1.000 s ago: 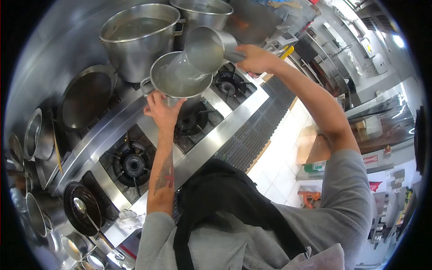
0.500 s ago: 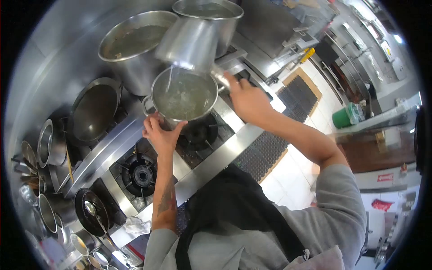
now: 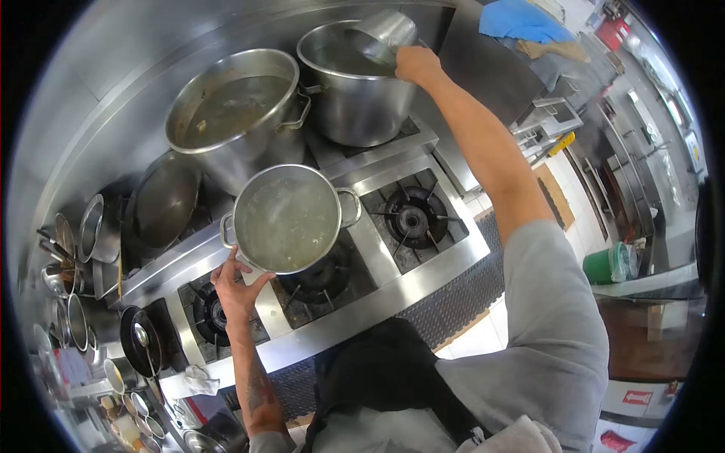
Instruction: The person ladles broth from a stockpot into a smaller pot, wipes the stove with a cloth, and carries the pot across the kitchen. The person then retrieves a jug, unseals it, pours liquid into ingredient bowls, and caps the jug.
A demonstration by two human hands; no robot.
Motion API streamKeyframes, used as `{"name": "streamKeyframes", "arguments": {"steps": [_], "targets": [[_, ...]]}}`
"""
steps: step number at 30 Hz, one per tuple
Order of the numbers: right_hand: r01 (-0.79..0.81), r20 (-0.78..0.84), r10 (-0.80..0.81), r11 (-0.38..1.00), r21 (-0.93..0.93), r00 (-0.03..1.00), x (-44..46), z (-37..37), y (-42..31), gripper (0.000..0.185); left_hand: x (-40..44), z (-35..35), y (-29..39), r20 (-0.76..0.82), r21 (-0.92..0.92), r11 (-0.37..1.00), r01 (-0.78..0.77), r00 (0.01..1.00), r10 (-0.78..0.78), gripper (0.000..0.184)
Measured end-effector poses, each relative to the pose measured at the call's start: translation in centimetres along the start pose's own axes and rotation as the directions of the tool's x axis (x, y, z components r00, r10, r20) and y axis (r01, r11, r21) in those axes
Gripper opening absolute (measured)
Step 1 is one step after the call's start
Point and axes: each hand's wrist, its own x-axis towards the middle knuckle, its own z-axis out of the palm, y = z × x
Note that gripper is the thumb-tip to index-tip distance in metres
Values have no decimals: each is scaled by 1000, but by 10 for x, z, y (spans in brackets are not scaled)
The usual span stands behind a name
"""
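My right hand (image 3: 418, 66) is wrapped round the handle of a metal saucepan (image 3: 396, 29), which is tilted with its mouth down in a large stockpot (image 3: 359, 106) at the back. Cloudy liquid shows inside that pot. My left hand (image 3: 237, 291) touches the near left side of a two-handled pot (image 3: 287, 219), thumb and fingers spread along its wall. This pot stands over a stove burner and holds pale, cloudy liquid with small bits floating in it.
Another large stockpot (image 3: 249, 155) of liquid stands behind the two-handled pot. A bare burner (image 3: 412, 217) is at the right, a second (image 3: 215, 309) at the left. A dark pan (image 3: 140, 341) with a spoon and a wok (image 3: 168, 200) are further left.
The saucepan was pouring liquid into the two-handled pot; my right hand has since moved it up and back into the rear stockpot. My left hand has stayed at the two-handled pot.
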Motion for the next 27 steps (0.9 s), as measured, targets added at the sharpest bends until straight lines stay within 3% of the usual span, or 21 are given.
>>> {"name": "streamKeyframes", "arguments": {"steps": [1,3,4,5,6,7,9,11,13,14,16,18,22,24,25,27], "targets": [[10,-6,-10,1000,4,1000,10,-4,1,30,1,-1,-1,-9,6,1000,5,1000,-5,58],[-182,435,52,948,262,899,27,-17,2,20,-1,-2,1,54,83,996,18,998,-22,69],[-176,434,47,948,263,900,29,-22,3,20,-2,-2,2,50,85,996,21,998,-25,69],[-392,462,93,688,611,882,28,-27,6,17,-1,-2,3,47,71,997,24,999,-28,78],[-519,507,117,265,813,854,27,-32,7,15,0,-3,4,45,58,998,27,999,-30,88],[-515,504,113,267,815,856,28,-40,6,15,-1,-4,3,40,59,998,29,999,-32,88],[-553,551,55,37,832,833,33,-60,0,13,-2,-4,0,76,46,998,48,996,-52,92],[-528,528,-22,-9,849,849,38,-73,-4,19,-1,-7,1,82,10,997,75,994,-75,89],[-624,605,-152,-225,748,781,39,-96,-19,18,-3,-6,-5,86,-29,995,99,992,-97,86],[-529,515,-123,-208,822,848,29,-110,-28,20,-4,-2,-12,48,-5,1000,31,998,-30,79],[-518,491,-165,-229,824,855,22,-135,-40,22,-2,-6,-13,15,-41,997,-59,998,60,60],[-520,470,-230,-264,813,852,16,-156,-49,23,-2,-8,-12,15,-65,997,-38,999,39,58],[-471,436,-188,-226,853,880,-36,-197,-84,23,1,-20,-11,63,-93,995,-36,997,42,52],[-621,422,-492,-364,695,761,-44,-184,-69,32,1,-21,-13,136,-114,993,-14,990,30,51],[-625,438,-475,-366,690,763,-72,-195,-83,32,1,-20,-15,126,-124,992,-8,992,24,50],[-498,485,-147,-72,864,862,-151,-240,-135,23,-2,-16,-20,132,-146,989,9,991,10,50]]}}
